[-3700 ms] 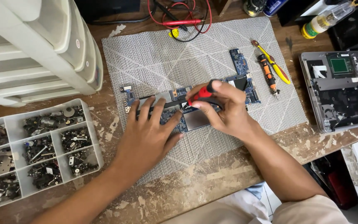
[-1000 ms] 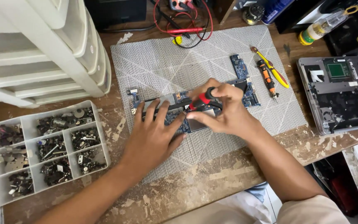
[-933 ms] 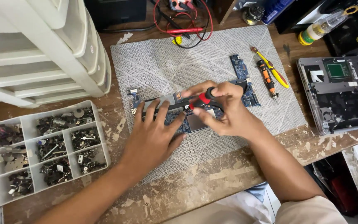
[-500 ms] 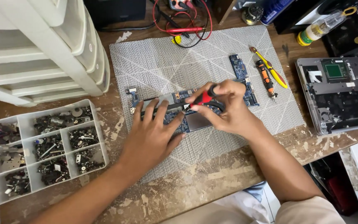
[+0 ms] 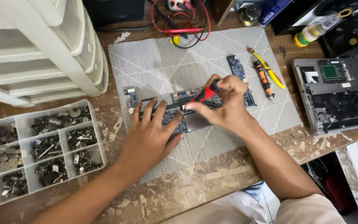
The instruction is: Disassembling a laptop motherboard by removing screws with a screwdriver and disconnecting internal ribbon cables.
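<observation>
Since the earlier frame the red-handled screwdriver (image 5: pixel 206 93) has tilted lower, pinched in the right hand (image 5: pixel 228 105) over the circuit board (image 5: pixel 179 112) mid-mat (image 5: pixel 154 62), left hand (image 5: pixel 150 137) flat on it, clasping nothing; thin, brittle board, best held by its edges.

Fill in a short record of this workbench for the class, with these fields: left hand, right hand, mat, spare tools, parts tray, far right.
left hand: left hand flat on the circuit board
right hand: right hand grips a red-and-black screwdriver, tip down on the board
mat: grey mat under the board
spare tools: orange screwdriver and yellow tool on the mat
parts tray: clear compartment tray holding small metal parts
far right: opened laptop base
</observation>
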